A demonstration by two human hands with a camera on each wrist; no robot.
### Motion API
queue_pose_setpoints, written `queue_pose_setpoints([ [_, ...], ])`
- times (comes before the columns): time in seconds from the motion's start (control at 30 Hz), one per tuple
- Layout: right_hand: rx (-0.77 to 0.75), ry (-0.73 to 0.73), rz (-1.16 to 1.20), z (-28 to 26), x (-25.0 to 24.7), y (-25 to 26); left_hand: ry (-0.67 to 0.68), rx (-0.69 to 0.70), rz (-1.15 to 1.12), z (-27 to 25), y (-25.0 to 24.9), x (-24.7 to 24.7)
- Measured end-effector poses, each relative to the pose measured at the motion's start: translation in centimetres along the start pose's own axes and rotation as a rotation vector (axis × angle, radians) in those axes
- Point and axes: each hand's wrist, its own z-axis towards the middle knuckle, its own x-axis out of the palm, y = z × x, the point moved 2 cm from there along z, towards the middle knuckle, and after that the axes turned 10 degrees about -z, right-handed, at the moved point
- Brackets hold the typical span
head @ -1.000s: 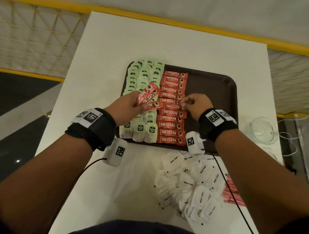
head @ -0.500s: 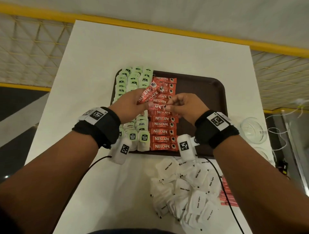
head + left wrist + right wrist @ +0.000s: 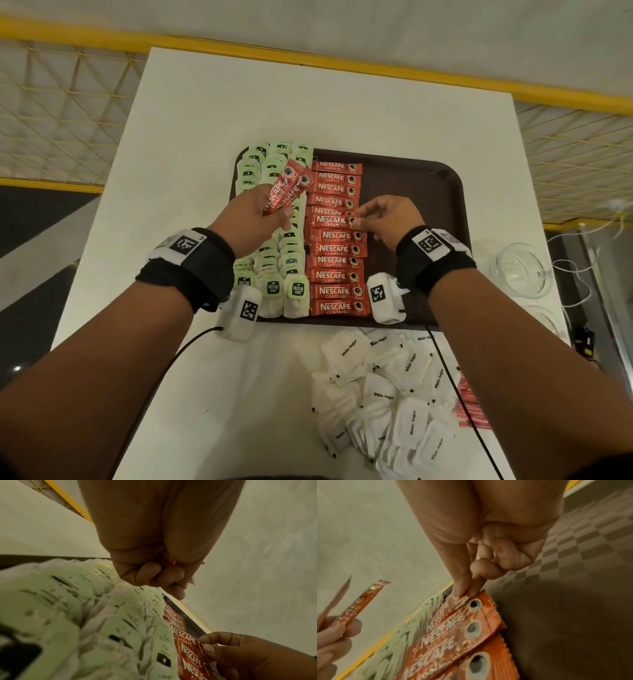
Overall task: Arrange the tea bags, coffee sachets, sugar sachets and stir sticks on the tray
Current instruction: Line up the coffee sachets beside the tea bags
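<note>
A dark brown tray (image 3: 428, 192) holds rows of green-tagged tea bags (image 3: 274, 274) on its left and a column of red coffee sachets (image 3: 337, 260) beside them. My left hand (image 3: 253, 219) grips a few spare coffee sachets (image 3: 286, 188) above the tea bags. My right hand (image 3: 383, 219) pinches the right end of one coffee sachet (image 3: 330, 220) in the middle of the column; thumb and forefinger (image 3: 462, 592) meet on its edge (image 3: 462, 599). White sugar sachets (image 3: 394, 387) lie heaped on the table in front of the tray.
The tray's right half is bare brown. Red stir sticks (image 3: 471, 407) lie at the right of the sugar heap. A clear glass bowl (image 3: 520, 270) stands right of the tray near the white table's (image 3: 205, 137) edge. Wrist-camera cables trail over the table.
My right hand took a sachet from the left hand's bundle and brought it down onto the middle of the coffee column. The left hand stayed raised with the rest.
</note>
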Motion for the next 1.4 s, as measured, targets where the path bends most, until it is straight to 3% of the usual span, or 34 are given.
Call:
queue_pose_setpoints([
  [0.13, 0.002, -0.106, -0.094, 0.3, -0.5, 0.4, 0.056, -0.025, -0.041, 0.3, 0.0, 0.3],
  [0.23, -0.124, -0.175, -0.124, -0.8, -1.2, 2.2, 0.126, -0.028, -0.052, 0.4, -0.5, 0.5],
  [0.33, -0.268, -0.046, 0.028, -2.4, -2.3, 5.2, 0.193, -0.005, -0.070, 0.2, -1.4, 1.1],
  [0.47, -0.357, 0.016, -0.116, -2.6, -3.3, 7.6, 0.237, 0.039, -0.116, 0.4, -2.3, 1.4],
  [0.57, -0.273, 0.019, 0.004, -2.0, -3.4, 6.6, 0.177, 0.069, -0.123, 0.7, -2.6, 1.2],
  [0.7, -0.112, -0.006, 0.224, -1.1, -2.9, 3.9, -0.006, 0.045, -0.116, 1.4, -2.1, 0.3],
  [0.87, 0.008, 0.002, 0.098, 0.4, -1.5, 2.1, -0.027, -0.072, -0.297, 2.3, -1.7, -0.3],
  [1.1, -0.009, -0.089, -0.031, 1.8, -0.4, 1.5, -0.001, 0.093, 0.194, 4.3, -2.1, -0.5],
  [1.23, 0.044, -0.086, -0.027, 2.3, -0.4, 1.5, 0.039, 0.105, 0.285, 6.0, -3.2, 0.3],
  [1.4, 0.039, -0.212, -0.014, 1.3, -0.9, 0.8, 0.103, 0.093, 0.396, 8.1, -5.0, 1.6],
])
